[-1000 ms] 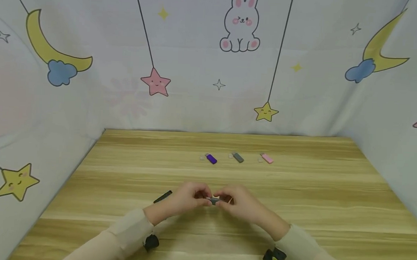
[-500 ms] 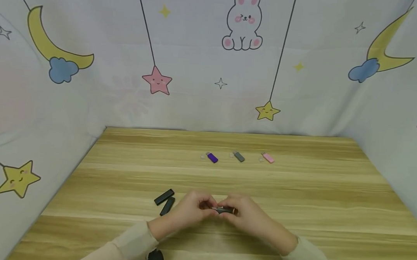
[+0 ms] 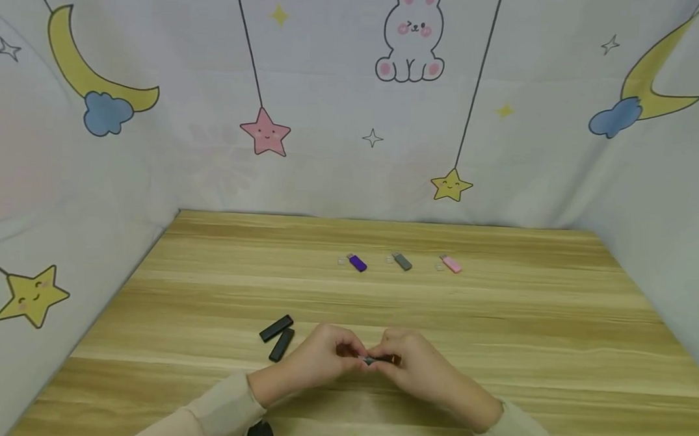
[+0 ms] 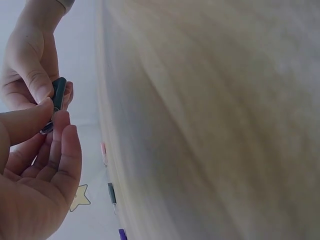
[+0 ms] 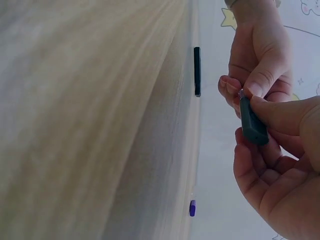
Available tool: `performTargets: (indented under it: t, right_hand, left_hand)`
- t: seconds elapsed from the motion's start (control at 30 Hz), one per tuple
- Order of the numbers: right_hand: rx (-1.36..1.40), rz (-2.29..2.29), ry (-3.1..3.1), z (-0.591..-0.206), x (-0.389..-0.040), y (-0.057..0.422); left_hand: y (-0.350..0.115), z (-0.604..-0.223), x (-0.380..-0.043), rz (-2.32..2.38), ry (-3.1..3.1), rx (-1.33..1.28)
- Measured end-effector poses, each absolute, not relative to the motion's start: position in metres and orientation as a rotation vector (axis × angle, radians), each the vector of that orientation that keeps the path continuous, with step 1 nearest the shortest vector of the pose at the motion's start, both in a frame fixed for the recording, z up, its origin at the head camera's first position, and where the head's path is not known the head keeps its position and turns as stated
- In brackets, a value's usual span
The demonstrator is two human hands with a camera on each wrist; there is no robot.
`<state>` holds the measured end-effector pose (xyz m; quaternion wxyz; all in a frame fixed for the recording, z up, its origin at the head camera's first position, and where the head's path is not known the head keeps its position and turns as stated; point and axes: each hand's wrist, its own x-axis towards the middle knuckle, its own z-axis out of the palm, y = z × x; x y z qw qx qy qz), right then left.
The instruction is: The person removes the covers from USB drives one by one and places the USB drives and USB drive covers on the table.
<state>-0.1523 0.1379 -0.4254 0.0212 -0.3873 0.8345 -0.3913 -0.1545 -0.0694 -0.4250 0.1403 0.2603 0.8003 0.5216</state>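
Both hands meet low in the middle of the head view, around a dark green USB flash drive (image 5: 253, 122). My right hand (image 3: 416, 364) pinches the drive's body between thumb and fingers. At the connector end, the thumb and fingertips of my left hand (image 3: 326, 353) pinch the drive's tip; a small shiny, see-through piece (image 4: 47, 128) shows beside them in the left wrist view. Whether this is a cap, I cannot tell. Left of my left hand, two slim black oblong pieces (image 3: 276, 328) lie on the table, close together at an angle.
Farther back on the wooden table (image 3: 498, 302) lie a purple flash drive (image 3: 357, 263), a grey flash drive (image 3: 402, 261) and a pink flash drive (image 3: 450, 263) in a row. Each has a small clear cap beside its connector. A printed white cloth (image 3: 328, 178) hangs behind and at the sides.
Both hands have moved down and slightly right in the head view, with the drive between them. Their fingertips now cover more of it. The second black piece has come out from behind the left hand.
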Motion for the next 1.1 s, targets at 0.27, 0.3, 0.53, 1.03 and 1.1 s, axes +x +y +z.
performTargets:
  t: [0.27,0.3,0.53,1.03,1.1]
  right_hand:
    - [-1.267,-1.238,2.515,-0.4246,-0.1515,0.1413]
    - [-1.277,-1.244,2.508,-0.4247,-0.1514,0.1416]
    - [-1.309,-1.26,2.459,-0.4255,-0.1503,0.143]
    - [-1.324,-1.245,2.436,-0.4192,-0.1503,0.1434]
    - [-1.326,-1.241,2.444,-0.4187,-0.1513,0.1438]
  left_hand:
    - [-0.07,-0.4249,-0.1534,1.491,2.296,0.75]
    - [-0.0701,-0.4248,-0.1532,1.485,2.299,0.751]
    - [-0.0714,-0.4234,-0.1525,1.477,2.274,0.782]
    - [-0.0762,-0.4195,-0.1521,1.494,2.242,0.771]
    - [-0.0766,-0.4184,-0.1528,1.501,2.239,0.78]
